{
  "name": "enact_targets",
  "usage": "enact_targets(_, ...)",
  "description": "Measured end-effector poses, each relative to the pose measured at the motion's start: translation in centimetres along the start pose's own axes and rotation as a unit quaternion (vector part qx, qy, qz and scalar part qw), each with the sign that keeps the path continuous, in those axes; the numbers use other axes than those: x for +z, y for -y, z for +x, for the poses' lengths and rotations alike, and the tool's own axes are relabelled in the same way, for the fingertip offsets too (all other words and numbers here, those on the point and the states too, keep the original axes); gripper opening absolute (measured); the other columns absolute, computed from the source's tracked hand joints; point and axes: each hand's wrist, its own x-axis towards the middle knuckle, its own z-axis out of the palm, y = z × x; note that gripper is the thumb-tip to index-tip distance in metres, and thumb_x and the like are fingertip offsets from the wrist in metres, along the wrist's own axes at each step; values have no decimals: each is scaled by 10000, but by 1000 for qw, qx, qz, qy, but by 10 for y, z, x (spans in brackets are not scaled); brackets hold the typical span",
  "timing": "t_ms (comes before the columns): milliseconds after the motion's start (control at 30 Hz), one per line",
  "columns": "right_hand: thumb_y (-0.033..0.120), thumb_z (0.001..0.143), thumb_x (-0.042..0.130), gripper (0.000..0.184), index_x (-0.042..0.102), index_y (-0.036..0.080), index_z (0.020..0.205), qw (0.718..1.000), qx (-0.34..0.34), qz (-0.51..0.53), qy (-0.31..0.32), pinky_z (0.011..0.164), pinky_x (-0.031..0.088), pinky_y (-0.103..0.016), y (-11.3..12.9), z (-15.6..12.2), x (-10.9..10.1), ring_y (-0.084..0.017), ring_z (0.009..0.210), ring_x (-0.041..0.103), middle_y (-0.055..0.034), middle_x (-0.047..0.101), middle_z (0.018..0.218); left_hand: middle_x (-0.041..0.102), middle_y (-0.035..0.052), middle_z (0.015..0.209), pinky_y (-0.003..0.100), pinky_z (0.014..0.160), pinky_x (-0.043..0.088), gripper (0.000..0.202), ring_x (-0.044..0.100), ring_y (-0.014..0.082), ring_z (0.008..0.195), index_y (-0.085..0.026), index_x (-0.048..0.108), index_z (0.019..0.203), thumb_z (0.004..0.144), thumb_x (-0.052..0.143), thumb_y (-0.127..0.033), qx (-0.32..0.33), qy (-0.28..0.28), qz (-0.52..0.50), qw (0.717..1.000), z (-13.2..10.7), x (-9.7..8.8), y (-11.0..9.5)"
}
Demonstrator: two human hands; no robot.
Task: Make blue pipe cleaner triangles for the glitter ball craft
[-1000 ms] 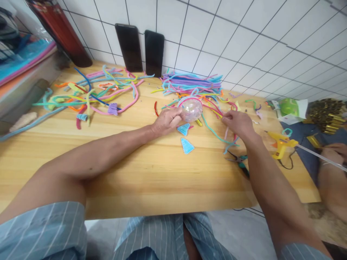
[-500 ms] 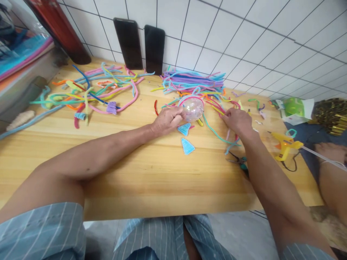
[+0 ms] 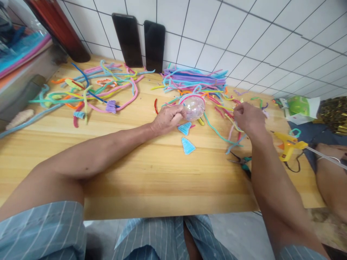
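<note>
My left hand (image 3: 169, 121) is closed on a see-through ball (image 3: 194, 108) with glittery bits in it, edged along the top by a pink pipe cleaner (image 3: 199, 96). Two blue ribbed pieces, one a trapezoid (image 3: 188, 146), lie on the table just below the ball. Over the loose pipe cleaners at the right is my right hand (image 3: 248, 117), fingertips pinched together; whatever they hold is hidden. A yellow pipe cleaner (image 3: 235, 122) and a light blue one (image 3: 235, 144) lie close by it. Green-handled pliers (image 3: 244, 161) rest beside my right forearm.
A bundle of pipe cleaners (image 3: 195, 79) lies by the tiled wall, where two black phones (image 3: 154, 47) lean. More loose pipe cleaners (image 3: 127, 103) spread out at the left. At the right are a yellow glue gun (image 3: 288, 145) and another person's arm (image 3: 330, 173).
My right hand has moved to the right and slightly up, away from the pink and yellow pipe cleaners it was touching. My left hand and the ball have barely moved.
</note>
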Motion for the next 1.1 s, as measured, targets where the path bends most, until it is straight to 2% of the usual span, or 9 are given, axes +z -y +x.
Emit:
enact_targets(67,258,963,560,387,823,217,1244,999,34,4,-5,999,595,-557,7,-9,-10,-418,1185,762,-178,842,1226,778,26,829,298,774,565,238,704,173,754,-198,702,846,877,469,-161,3,-3,2,1000,0,0,-1)
enact_targets(167,236,995,530,413,839,203,1268,1000,17,12,2,1089,564,-534,21,-25,-22,-401,1291,735,-165,824,1333,773,29,827,305,776,564,236,703,181,765,-200,702,847,876,470,-167,-6,2,8,1000,0,-1,-1)
enact_targets(367,186,1004,504,396,853,171,1189,999,43,13,8,1035,534,-455,31,-37,-31,-378,1268,732,-192,828,1313,755,24,806,306,760,553,235,687,178,744,-203,697,851,886,465,-181,-18,8,12,1000,0,-2,-3)
enact_targets(500,174,997,511,379,849,175,1169,998,48,35,-11,1000,510,-437,24,-34,-30,-376,1260,717,-202,828,1310,738,16,778,300,723,536,229,668,170,712,-200,697,847,881,471,-179,-3,0,3,1000,0,-3,-5)
enact_targets(633,179,1000,508,373,844,167,1161,999,44,13,1,1006,528,-462,18,-34,-26,-384,1230,711,-215,814,1264,724,10,765,288,708,519,224,673,162,713,-193,692,833,878,476,-158,10,-10,-2,1000,0,-3,-5)
enact_targets(867,227,993,534,358,849,192,1159,999,25,40,-16,1028,562,-537,8,-35,-15,-399,1212,698,-207,763,1192,719,16,764,303,717,532,219,656,171,711,-201,688,839,877,475,-170,-18,8,7,1000,-1,-5,-5)
enact_targets(1100,264,994,498,384,852,214,1134,999,10,51,-9,1010,519,-515,3,-35,-9,-402,1203,684,-203,758,1205,759,23,821,287,770,545,223,702,166,778,-183,695,839,888,479,-157,-12,2,-11,1000,-1,-5,-7)
